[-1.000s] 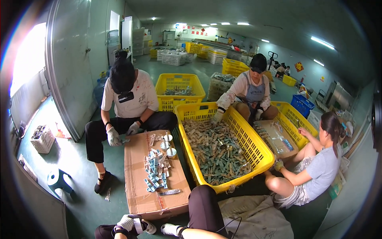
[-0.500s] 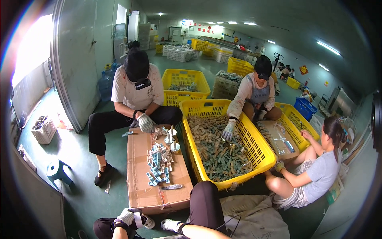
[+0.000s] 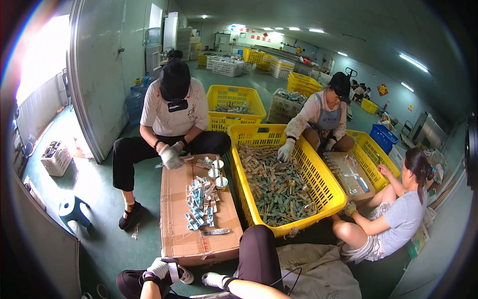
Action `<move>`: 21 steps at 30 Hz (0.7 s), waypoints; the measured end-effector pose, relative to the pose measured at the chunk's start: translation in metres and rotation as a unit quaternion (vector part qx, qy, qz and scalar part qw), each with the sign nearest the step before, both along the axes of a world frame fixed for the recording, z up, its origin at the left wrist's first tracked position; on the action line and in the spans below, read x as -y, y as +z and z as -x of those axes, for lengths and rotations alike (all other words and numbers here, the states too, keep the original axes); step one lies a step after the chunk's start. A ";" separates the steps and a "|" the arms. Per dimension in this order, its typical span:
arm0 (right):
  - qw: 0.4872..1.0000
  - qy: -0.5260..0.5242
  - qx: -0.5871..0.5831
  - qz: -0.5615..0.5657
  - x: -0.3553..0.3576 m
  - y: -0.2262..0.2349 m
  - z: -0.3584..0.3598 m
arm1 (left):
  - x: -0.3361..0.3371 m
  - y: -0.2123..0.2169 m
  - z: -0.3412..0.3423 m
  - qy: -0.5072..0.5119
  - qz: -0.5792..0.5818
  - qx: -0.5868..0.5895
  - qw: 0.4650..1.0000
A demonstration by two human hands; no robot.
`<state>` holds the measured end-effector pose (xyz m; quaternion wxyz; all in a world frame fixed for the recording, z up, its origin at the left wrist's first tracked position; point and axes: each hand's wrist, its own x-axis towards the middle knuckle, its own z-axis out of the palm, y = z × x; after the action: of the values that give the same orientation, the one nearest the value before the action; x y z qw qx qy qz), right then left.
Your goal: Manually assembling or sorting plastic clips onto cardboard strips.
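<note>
My left hand (image 3: 159,268), in a pale glove, is at the lower left in front of my dark-trousered knee. Its fingers are curled, and a pale strip (image 3: 173,272) shows beside them; what they hold I cannot make out. To its right my gloved right hand (image 3: 214,280) points left, fingers pressed together, their grip too small to read. Just beyond both hands stands a cardboard box (image 3: 175,219). Small blue-green and brownish clip-like pieces (image 3: 200,200) lie heaped on it, with a flat metal blade-like tool (image 3: 216,231) nearer me. White round pots (image 3: 221,183) with upright handles stand at its right edge.
Against the cardboard's right stands a yellow crate (image 3: 318,207) full of similar pieces. A co-worker (image 3: 174,109) sits across from me, another (image 3: 323,114) reaches into the crate, a third (image 3: 393,214) sits at right. A stool (image 3: 73,212) is at left, beige cloth (image 3: 318,274) nearby.
The co-worker across has brought both gloved hands together, further left over the cardboard's far edge. The co-worker at the crate has drawn a hand back toward its far side. My hands barely move.
</note>
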<state>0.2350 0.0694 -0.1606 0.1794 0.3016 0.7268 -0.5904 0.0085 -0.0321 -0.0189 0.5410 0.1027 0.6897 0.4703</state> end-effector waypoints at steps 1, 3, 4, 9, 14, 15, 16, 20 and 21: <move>1.000 -0.001 0.013 -0.007 -0.001 -0.002 0.002 | -0.002 0.001 -0.001 0.002 0.003 -0.010 1.000; 1.000 -0.001 0.027 -0.013 -0.002 0.005 0.003 | -0.004 0.003 -0.002 0.005 0.008 -0.019 1.000; 1.000 -0.003 0.031 -0.003 -0.002 0.013 0.003 | -0.005 0.004 -0.001 -0.002 0.009 -0.018 1.000; 0.999 0.015 0.030 -0.034 -0.003 0.009 0.003 | -0.001 -0.007 0.002 -0.016 0.005 -0.025 1.000; 0.999 0.027 0.030 -0.032 -0.001 0.008 0.005 | 0.002 -0.005 0.003 -0.021 0.005 -0.043 0.999; 0.999 0.018 0.027 -0.026 -0.003 0.009 0.002 | -0.005 -0.003 0.000 -0.039 0.003 -0.056 0.998; 0.999 0.021 0.025 -0.031 -0.001 0.012 0.004 | 0.000 -0.011 0.004 -0.034 0.006 -0.057 0.998; 1.000 -0.004 0.004 -0.007 0.001 0.006 -0.001 | 0.005 -0.039 0.015 -0.031 -0.005 -0.087 0.996; 0.998 -0.036 -0.046 0.028 0.000 0.013 -0.010 | 0.001 -0.026 0.009 -0.043 0.004 -0.087 0.995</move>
<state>0.2447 0.0690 -0.1475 0.1327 0.2951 0.7063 -0.6297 -0.0005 -0.0329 -0.0447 0.4995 0.1709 0.7305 0.4332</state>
